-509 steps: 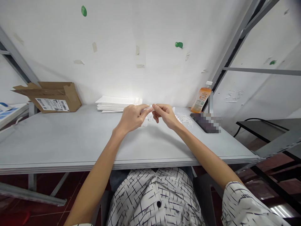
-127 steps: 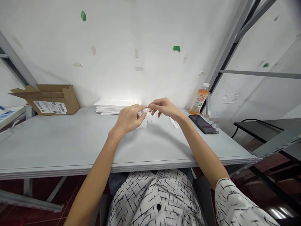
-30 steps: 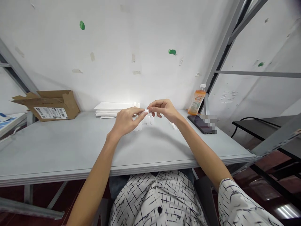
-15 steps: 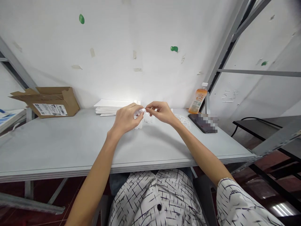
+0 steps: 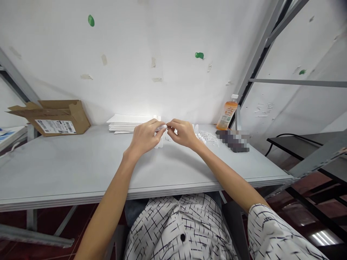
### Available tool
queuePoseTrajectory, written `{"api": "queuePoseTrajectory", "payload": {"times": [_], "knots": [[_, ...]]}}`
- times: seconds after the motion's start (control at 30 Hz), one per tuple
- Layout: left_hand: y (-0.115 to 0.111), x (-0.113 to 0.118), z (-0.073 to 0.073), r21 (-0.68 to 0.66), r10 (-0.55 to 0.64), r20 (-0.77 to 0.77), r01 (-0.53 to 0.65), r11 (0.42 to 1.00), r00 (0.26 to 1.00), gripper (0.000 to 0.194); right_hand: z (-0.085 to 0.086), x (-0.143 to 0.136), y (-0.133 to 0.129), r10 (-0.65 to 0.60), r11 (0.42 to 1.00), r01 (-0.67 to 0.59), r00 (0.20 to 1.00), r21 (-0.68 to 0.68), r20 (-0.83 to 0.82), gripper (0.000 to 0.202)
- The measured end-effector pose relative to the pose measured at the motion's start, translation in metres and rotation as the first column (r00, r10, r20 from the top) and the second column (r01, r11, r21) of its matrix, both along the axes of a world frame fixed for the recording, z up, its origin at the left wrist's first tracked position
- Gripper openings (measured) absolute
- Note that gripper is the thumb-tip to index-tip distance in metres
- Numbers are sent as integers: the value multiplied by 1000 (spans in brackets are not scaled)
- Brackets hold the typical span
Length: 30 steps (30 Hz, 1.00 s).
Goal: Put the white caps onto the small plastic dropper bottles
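Note:
Between thumb and fingers my left hand [image 5: 146, 135] holds a small white bottle [image 5: 162, 127], tilted, its end pointing toward my right hand. The fingers of my right hand [image 5: 182, 133] are pinched together at that end; whatever they grip is too small to make out. Both hands are above the table, nearly touching. Behind and below them stand several white bottles [image 5: 159, 142], partly hidden by my fingers. A loose pile of small white pieces [image 5: 208, 138] lies to the right of my right hand.
On the grey table [image 5: 81, 166], an open cardboard box [image 5: 58, 121] sits at the far left and a stack of white sheets [image 5: 123, 124] near the wall. An orange drink bottle [image 5: 227, 115] and a dark, partly blurred phone [image 5: 233, 141] are at the right.
My right hand has shifted slightly left, its fingers more curled at the bottle's end. More of the white pieces to its right now shows. My left hand has barely moved.

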<state>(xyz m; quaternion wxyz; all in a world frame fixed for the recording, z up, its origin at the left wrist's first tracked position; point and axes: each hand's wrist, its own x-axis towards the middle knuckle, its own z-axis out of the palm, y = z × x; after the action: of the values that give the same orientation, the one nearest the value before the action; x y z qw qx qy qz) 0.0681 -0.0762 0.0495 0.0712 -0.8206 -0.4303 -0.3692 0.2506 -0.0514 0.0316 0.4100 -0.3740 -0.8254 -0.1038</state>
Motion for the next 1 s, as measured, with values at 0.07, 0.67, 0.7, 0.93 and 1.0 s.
{"api": "queuePoseTrajectory", "payload": {"times": [0.07,0.67,0.7,0.93,1.0], "knots": [[0,0,0,-12,-7,-13,7,1000,1000,32,0,-1,0,-35,999,35,999,7,4,22],[-13,-6,11,87,-32,-103,41,995,994,37,-1,-7,-6,-39,992,49,995,113,-93,26],[-12,-6,10,92,-43,-97,52,994,994,35,-1,-7,-6,-52,992,61,995,110,-84,25],[-6,-6,6,86,-33,-78,39,996,996,33,-2,-7,-1,-85,990,95,991,106,-99,25],[-6,-5,6,83,-15,-83,22,996,996,34,-3,-7,0,-84,990,95,991,108,-105,25]]}}
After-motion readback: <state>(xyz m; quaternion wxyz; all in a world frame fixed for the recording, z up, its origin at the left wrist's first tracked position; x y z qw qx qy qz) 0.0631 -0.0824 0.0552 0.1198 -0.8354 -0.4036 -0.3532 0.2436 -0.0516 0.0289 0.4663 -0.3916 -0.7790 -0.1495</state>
